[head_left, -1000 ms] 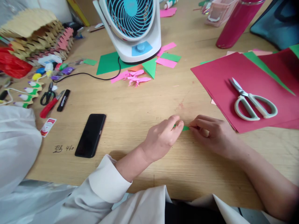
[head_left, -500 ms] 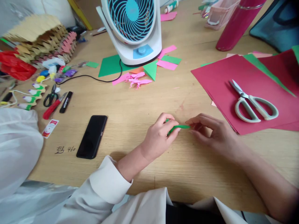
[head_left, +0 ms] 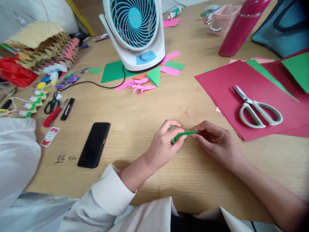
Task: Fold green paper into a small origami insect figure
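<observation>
A narrow folded piece of green paper (head_left: 186,132) is held just above the wooden table, its pointed end toward the right. My left hand (head_left: 166,137) pinches it between thumb and fingers, which hide part of it. At the tip, the thumb and fingers of my right hand (head_left: 212,138) are closed on the paper's thin end. To the right, white-handled scissors (head_left: 256,111) lie on a stack of red paper sheets (head_left: 222,87). Small folded pink paper figures (head_left: 141,86) lie beyond my hands, near a green paper triangle (head_left: 154,76).
A white and blue fan (head_left: 137,29) stands at the back, its black cord running left. A black phone (head_left: 94,145) lies left of my hands. Further left are a red-handled knife (head_left: 51,116) and small black scissors (head_left: 52,103). A magenta bottle (head_left: 241,29) stands back right.
The green paper has turned slightly in my fingers, so more of its flat side shows. My right fingers have closed in at its tip. The whole view has shifted a little.
</observation>
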`<state>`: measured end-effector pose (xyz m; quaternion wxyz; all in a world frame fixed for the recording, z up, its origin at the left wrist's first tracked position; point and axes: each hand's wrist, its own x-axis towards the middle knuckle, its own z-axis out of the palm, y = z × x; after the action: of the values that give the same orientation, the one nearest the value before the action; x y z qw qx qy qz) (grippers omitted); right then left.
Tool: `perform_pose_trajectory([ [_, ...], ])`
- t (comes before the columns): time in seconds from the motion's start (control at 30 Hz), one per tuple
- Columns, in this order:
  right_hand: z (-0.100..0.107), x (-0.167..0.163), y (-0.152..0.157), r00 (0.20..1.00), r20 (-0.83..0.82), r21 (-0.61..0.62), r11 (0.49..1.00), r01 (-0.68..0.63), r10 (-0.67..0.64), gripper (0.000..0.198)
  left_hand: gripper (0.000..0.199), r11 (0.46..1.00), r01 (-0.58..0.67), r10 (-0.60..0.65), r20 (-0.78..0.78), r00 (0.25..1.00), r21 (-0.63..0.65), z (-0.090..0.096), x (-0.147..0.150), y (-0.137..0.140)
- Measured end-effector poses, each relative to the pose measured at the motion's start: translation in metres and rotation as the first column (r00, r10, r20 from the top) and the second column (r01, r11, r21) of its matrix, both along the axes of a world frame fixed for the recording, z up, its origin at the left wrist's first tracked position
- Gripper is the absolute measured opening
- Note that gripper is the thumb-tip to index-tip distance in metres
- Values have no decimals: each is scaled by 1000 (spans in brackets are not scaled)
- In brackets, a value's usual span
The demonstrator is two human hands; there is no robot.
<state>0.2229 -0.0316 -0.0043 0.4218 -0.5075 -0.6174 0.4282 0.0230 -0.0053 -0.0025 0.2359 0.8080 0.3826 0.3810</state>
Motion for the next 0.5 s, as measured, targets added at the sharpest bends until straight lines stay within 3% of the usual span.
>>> perform_pose_trajectory([
  [0.5, 1, -2, -1, 999, -30, 78, 997, 25, -23, 6, 9, 1000, 19, -19, -5, 1000, -10, 0, 2, -2],
])
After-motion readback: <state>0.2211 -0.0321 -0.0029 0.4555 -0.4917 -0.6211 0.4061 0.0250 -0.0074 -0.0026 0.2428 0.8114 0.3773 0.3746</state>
